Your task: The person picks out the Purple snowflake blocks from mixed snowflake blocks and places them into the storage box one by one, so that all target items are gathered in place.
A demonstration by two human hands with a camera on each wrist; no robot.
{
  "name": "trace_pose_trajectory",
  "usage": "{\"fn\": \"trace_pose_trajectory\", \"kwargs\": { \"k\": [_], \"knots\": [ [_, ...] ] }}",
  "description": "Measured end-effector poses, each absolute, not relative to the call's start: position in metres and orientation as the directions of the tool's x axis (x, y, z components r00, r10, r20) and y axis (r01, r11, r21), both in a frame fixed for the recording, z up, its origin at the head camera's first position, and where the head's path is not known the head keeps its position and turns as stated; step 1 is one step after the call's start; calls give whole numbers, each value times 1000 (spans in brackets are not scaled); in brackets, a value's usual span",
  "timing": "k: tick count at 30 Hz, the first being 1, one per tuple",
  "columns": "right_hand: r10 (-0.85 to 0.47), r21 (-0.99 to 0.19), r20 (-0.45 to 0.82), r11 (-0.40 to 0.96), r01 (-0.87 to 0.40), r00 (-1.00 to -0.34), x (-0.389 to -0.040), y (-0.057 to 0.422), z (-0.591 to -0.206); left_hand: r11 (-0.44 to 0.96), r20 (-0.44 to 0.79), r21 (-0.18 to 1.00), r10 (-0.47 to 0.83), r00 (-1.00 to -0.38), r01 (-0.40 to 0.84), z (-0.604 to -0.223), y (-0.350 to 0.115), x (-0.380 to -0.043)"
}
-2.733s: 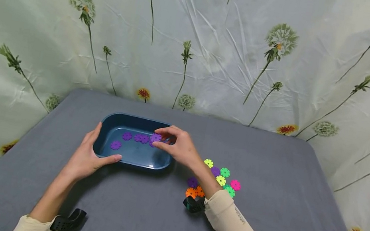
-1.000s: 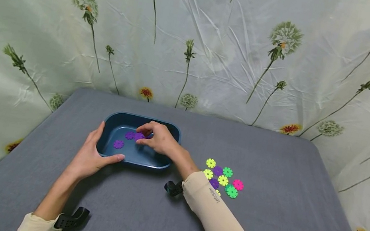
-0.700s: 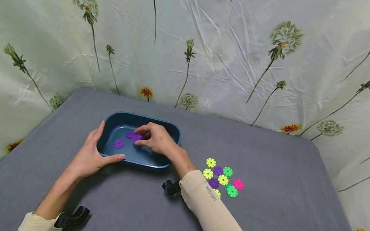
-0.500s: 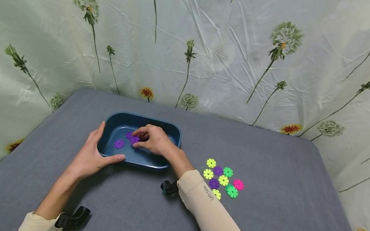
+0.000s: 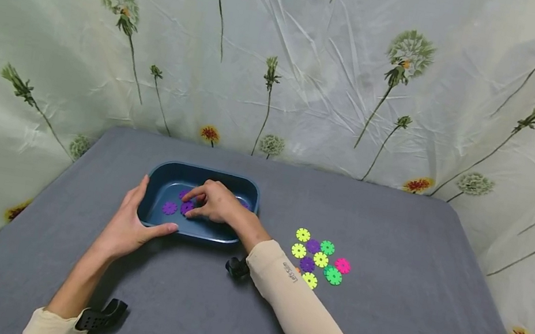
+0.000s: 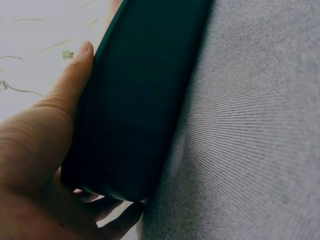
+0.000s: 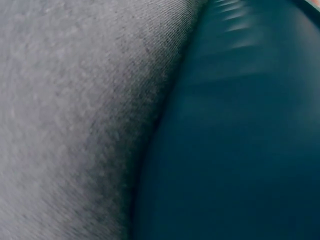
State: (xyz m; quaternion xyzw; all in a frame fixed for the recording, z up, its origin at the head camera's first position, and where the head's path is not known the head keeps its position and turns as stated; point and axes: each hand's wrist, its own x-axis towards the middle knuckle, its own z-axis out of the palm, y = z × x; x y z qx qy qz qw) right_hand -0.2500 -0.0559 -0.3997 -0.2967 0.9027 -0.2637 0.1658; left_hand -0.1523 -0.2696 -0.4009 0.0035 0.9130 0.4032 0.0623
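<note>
A dark blue plastic tub with rounded corners sits on the cloth. My left hand holds its left end, thumb over the near rim. In the left wrist view the thumb lies along the tub's side wall and the other fingers curl round its end. Inside the tub, my right hand pinches a purple notched disc between thumb and index finger, low over the floor. Another purple disc lies left of it, and a partly covered one behind. The right wrist view shows only tub wall and cloth.
Right of the tub lies a loose group of notched discs: yellow, green, purple and pink. My right forearm partly covers an orange one. Grey cloth covers the table; a flowered curtain hangs behind.
My right hand has moved left and slightly nearer inside the tub, carrying the purple disc along. More discs on the cloth show as the forearm shifted left. My left hand keeps its hold.
</note>
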Motion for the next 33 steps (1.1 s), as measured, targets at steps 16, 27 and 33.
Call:
{"fn": "trace_pose_trajectory", "kwargs": {
  "k": [16,27,33],
  "knots": [
    [-610,-576,-123,686,-444,-783,-250,-47,-398,673,-115,739,61,-991,-44,-401,-269,-155],
    [-572,-623,-72,665,-411,-817,-248,-37,-390,671,-128,739,52,-990,-61,-401,-267,-156],
    [-566,-652,-1,626,-429,-825,-245,-30,-386,671,-124,739,45,-991,-61,-401,-268,-154]
  ]
}}
